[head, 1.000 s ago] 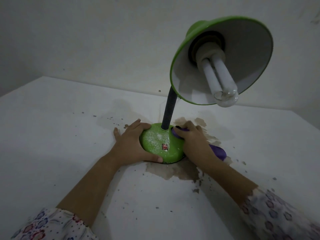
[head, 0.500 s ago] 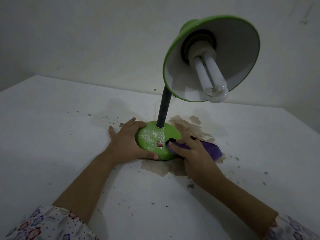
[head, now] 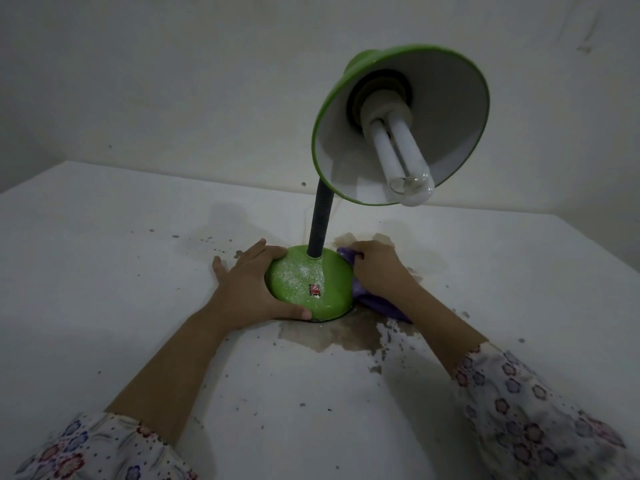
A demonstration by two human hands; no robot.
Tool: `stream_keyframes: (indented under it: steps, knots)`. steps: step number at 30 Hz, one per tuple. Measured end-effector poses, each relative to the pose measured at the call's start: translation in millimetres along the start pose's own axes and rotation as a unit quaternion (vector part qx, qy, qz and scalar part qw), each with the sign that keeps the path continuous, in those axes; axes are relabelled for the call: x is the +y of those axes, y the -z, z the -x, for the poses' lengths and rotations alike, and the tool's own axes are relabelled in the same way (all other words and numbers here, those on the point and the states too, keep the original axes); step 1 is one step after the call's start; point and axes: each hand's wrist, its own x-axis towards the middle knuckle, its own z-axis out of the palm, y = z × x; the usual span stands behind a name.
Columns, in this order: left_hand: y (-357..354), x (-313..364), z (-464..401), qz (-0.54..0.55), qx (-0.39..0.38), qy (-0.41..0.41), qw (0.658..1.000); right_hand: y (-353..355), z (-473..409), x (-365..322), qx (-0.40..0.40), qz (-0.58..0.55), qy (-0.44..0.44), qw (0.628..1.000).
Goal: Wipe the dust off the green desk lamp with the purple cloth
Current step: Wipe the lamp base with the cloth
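Two hands are on the green desk lamp [head: 310,284], which stands upright on the white counter [head: 104,271]. Left hand [head: 247,287] cups the left side of the round base, fingers [head: 273,252] curved over its rear edge, thumb along the front rim, little finger splayed flat on the counter. Right hand [head: 379,271] grips the purple cloth [head: 363,292], fingers curled round the bunched fabric and pressing it against the right side of the base. White dust speckles the base top between the two hands, around a small red switch [head: 315,289]. Brown stain [head: 332,336] marks the counter just in front of the fingers. Lamp shade [head: 446,109] and fluorescent bulb [head: 401,157] hang above the right hand.
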Motion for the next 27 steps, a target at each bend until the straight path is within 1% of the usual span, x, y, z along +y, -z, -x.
stream_keyframes:
  steps: [4, 8, 13, 16, 17, 20, 22, 23, 24, 26, 27]
  knots:
    - [0, -1, 0, -0.005, 0.005, -0.001, 1.000, -4, 6, 3, -0.012, 0.016, -0.013, 1.000]
    - [0, -1, 0, -0.003, 0.009, -0.002, 1.000, -11, 34, 9, 0.018, 0.044, -0.006, 0.999]
    - [-1, 0, 1, -0.012, 0.009, -0.003, 1.000, -10, 63, 0, 0.046, 0.079, 0.035, 0.995]
    - [-1, -2, 0, -0.016, 0.012, -0.003, 1.000, -7, 67, -6, -0.009, 0.141, 0.033, 0.989]
    - [0, -2, 0, -0.016, 0.012, -0.002, 1.000, -3, 69, -7, -0.023, 0.139, 0.032, 0.990]
    - [4, 3, 1, -0.022, -0.012, 0.000, 1.000, 12, 76, -3, -0.039, 0.037, 0.045, 0.998]
    - [9, 9, 3, -0.028, -0.031, 0.005, 0.999, 21, 82, -2, -0.044, -0.078, 0.042, 0.995]
    - [14, 15, 5, -0.017, -0.025, 0.016, 0.999, 25, 85, -3, -0.048, -0.139, 0.043, 0.988]
    - [22, 21, 8, 0.011, -0.003, 0.027, 1.000, 29, 88, -5, -0.052, -0.191, 0.048, 0.979]
    - [43, 32, 13, 0.119, 0.040, 0.016, 0.992, 38, 91, -11, -0.067, -0.280, 0.058, 0.956]
    - [53, 37, 17, 0.178, 0.032, -0.006, 0.983, 42, 93, -14, -0.080, -0.318, 0.066, 0.942]
